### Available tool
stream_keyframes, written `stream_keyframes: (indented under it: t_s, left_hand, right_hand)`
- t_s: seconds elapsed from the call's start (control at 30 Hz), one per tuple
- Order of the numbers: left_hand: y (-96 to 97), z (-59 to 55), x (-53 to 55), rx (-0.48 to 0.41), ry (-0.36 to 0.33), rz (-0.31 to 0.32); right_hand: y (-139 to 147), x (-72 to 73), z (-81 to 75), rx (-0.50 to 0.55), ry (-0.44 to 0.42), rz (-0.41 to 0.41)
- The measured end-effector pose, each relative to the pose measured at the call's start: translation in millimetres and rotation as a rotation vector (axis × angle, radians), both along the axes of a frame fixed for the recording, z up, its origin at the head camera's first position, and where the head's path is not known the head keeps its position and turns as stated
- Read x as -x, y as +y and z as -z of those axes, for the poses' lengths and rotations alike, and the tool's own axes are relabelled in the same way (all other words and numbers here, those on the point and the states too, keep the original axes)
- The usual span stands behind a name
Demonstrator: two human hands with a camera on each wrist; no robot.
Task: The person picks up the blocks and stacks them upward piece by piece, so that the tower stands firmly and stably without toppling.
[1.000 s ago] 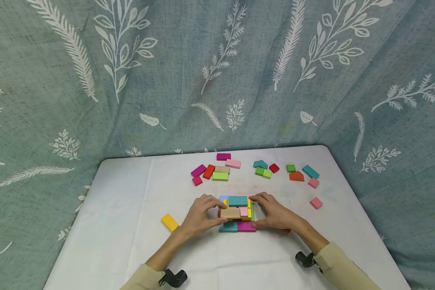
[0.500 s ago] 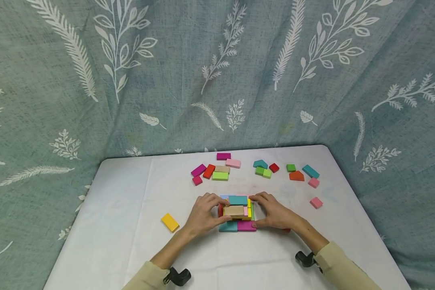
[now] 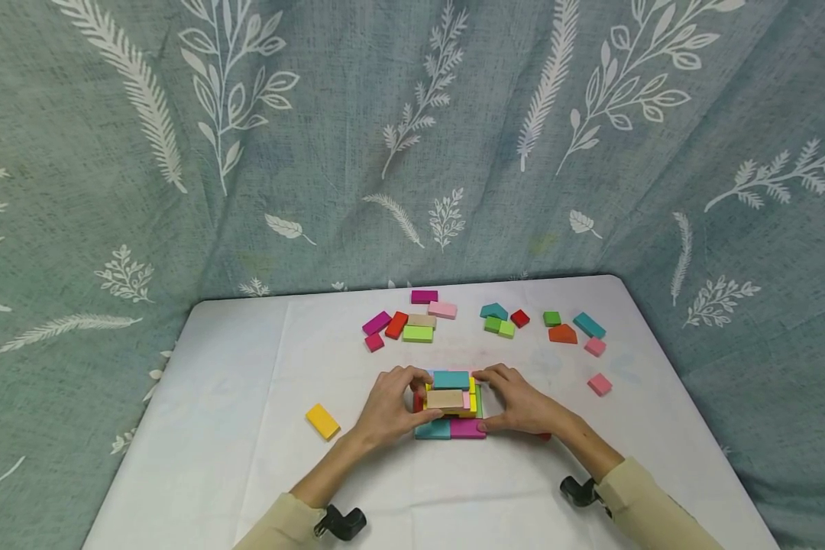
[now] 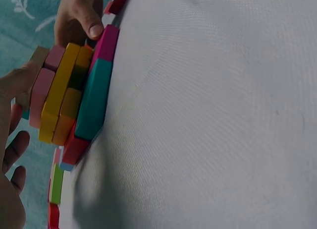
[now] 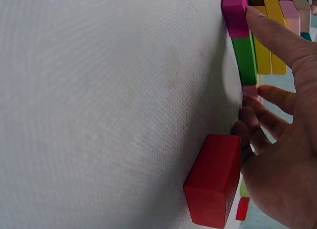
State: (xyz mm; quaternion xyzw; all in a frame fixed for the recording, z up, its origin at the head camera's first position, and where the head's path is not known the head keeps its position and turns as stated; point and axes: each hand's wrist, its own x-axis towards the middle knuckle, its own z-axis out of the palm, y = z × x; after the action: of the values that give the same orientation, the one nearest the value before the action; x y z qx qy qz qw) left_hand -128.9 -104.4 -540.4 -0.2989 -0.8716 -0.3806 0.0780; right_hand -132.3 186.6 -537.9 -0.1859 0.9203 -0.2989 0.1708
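A small structure of coloured wooden blocks stands at the middle of the table. A teal block (image 3: 432, 429) and a magenta block (image 3: 469, 429) form its front base, with yellow blocks (image 4: 60, 92) and pink blocks (image 4: 41, 90) above. My left hand (image 3: 388, 405) holds a tan block (image 3: 444, 399) on top at the front, thumb against its near face. Behind it lies another teal block (image 3: 451, 380). My right hand (image 3: 522, 405) spans the structure's right side. Its thumb presses the magenta block; its index finger touches a pink base block (image 5: 250, 91) at the back.
A yellow block (image 3: 323, 422) lies left of my left hand. Under my right wrist sits a red block (image 5: 213, 179). Several loose blocks, among them a lime block (image 3: 418, 334) and an orange block (image 3: 562, 334), are spread toward the table's back edge.
My left hand has shifted slightly right with the tan block, which now covers more of the pink beside it. The left index finger has bent back. My right hand stays in place.
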Motion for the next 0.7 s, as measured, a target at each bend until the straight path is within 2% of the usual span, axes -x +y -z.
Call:
stream_keyframes:
  t_s: [0.7]
  left_hand:
    - [11.8,-3.4,0.8,0.005,0.019,0.004]
  right_hand:
    - [0.5,0.3,1.3,0.001,0.003,0.002]
